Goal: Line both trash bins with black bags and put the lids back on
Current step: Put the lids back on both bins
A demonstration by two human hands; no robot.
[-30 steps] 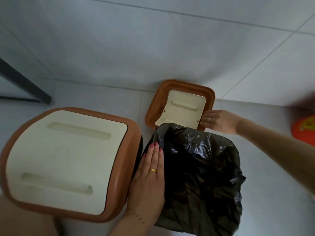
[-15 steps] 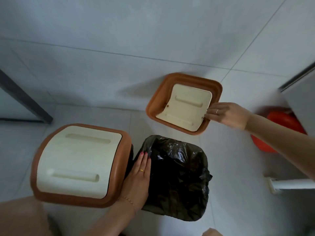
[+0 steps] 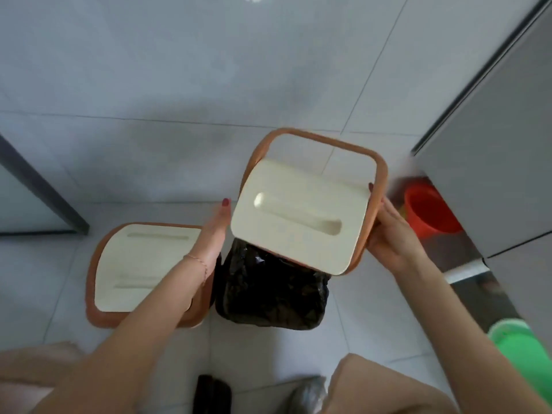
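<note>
We see the brown plastic lid with a cream swing flap (image 3: 298, 216) held in the air, tilted, just above the bin lined with a black plastic bag (image 3: 268, 291). The right hand (image 3: 391, 237) grips its right edge, fingers curled around the brown frame. The left hand (image 3: 215, 231) is flat with straight fingers at the left edge. Beside the bin on the left stands the second bin with its lid on (image 3: 143, 270), on the pale tiled floor (image 3: 149, 162).
</note>
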